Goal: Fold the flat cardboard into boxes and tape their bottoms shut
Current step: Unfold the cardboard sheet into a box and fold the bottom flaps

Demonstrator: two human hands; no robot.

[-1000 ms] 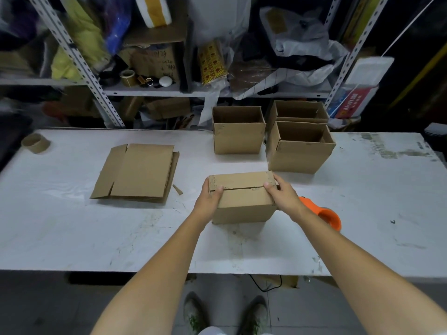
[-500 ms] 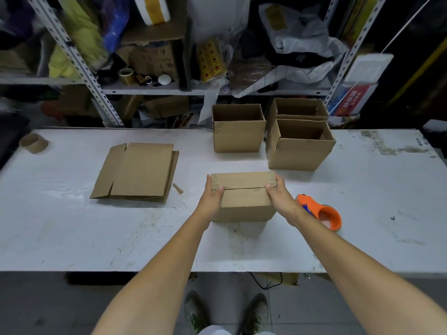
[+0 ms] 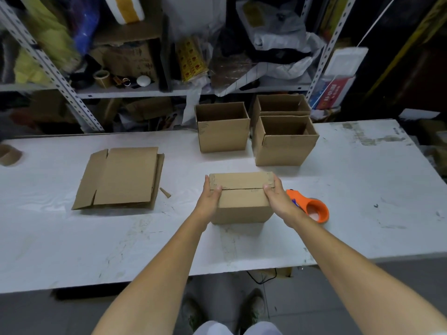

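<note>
A folded cardboard box (image 3: pixel 242 204) stands bottom-up on the white table (image 3: pixel 350 189), its two flaps meeting in a seam across the top. My left hand (image 3: pixel 211 199) grips its left end, thumb on top near the seam. My right hand (image 3: pixel 278 200) grips its right end the same way. An orange tape dispenser (image 3: pixel 312 209) lies on the table just right of my right wrist. A stack of flat cardboard (image 3: pixel 121 177) lies to the left.
Three open-topped finished boxes (image 3: pixel 222 136) (image 3: pixel 285 146) (image 3: pixel 280 105) stand at the back of the table. A tape roll (image 3: pixel 8 154) sits at the far left edge. A small cardboard scrap (image 3: pixel 165 192) lies beside the flat stack. Cluttered shelves rise behind.
Both hands stay on the ends of the box; the box has hardly moved. The view has shifted slightly.
</note>
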